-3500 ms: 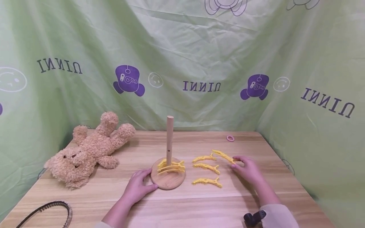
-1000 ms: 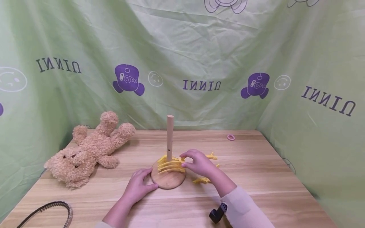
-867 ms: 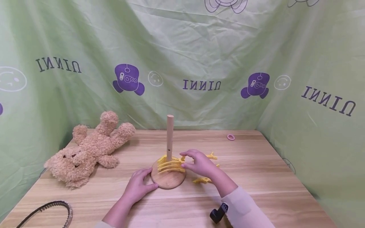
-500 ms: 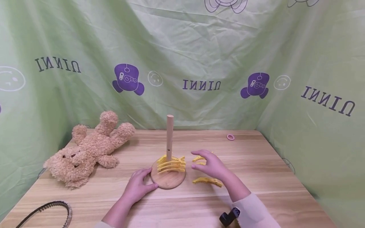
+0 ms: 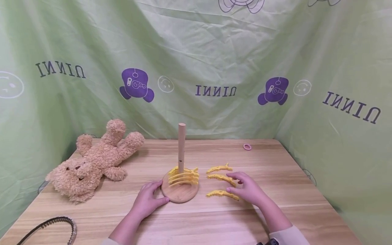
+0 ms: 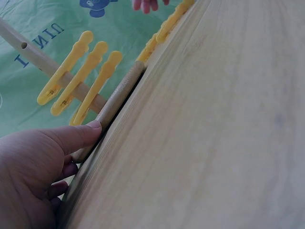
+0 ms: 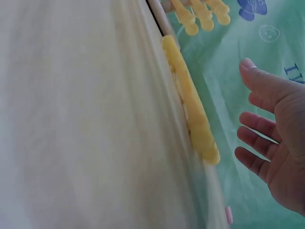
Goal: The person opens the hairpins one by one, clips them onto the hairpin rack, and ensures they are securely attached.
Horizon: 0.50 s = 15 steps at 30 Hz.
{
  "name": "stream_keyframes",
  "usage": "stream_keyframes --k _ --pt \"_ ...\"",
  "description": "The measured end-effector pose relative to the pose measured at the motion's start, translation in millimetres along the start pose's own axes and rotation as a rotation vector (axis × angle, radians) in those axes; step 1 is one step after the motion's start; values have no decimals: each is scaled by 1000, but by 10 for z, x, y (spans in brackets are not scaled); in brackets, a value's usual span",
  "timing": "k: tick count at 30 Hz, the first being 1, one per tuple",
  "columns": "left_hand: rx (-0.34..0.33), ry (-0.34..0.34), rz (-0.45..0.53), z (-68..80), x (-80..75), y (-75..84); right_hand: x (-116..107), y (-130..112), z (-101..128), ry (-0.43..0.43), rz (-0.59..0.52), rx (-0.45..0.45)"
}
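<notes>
Wooden table (image 5: 306,204): left hand (image 5: 147,201), fingers relaxed, rests on peg stand (image 5: 180,192) bearing yellow clips (image 5: 183,177); right hand (image 5: 249,190), fingers spread, over 3 loose clips (image 5: 222,194).

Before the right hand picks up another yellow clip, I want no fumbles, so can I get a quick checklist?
1. Left hand steadies the wooden stand: ok.
2. Right hand free, fingers open: ok.
3. Nearest loose clip within reach at the fingertips: ok.
4. Peg upright: ok.
5. Clips on the peg seated firmly: cannot tell.
6. Two further clips lie apart, not tangled: ok.
</notes>
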<state>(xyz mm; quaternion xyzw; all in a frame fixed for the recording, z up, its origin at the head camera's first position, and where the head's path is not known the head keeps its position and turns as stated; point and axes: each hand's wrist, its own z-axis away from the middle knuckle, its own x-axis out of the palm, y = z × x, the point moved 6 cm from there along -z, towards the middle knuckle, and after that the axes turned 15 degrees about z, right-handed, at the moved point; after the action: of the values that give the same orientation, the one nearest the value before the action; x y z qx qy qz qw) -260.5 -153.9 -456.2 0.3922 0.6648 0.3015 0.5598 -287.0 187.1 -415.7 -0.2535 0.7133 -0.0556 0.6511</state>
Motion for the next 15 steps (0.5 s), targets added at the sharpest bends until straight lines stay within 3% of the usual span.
stream_keyframes --k 15 --pt "-7 -7 -4 -2 1 -2 125 265 179 -81 -7 23"
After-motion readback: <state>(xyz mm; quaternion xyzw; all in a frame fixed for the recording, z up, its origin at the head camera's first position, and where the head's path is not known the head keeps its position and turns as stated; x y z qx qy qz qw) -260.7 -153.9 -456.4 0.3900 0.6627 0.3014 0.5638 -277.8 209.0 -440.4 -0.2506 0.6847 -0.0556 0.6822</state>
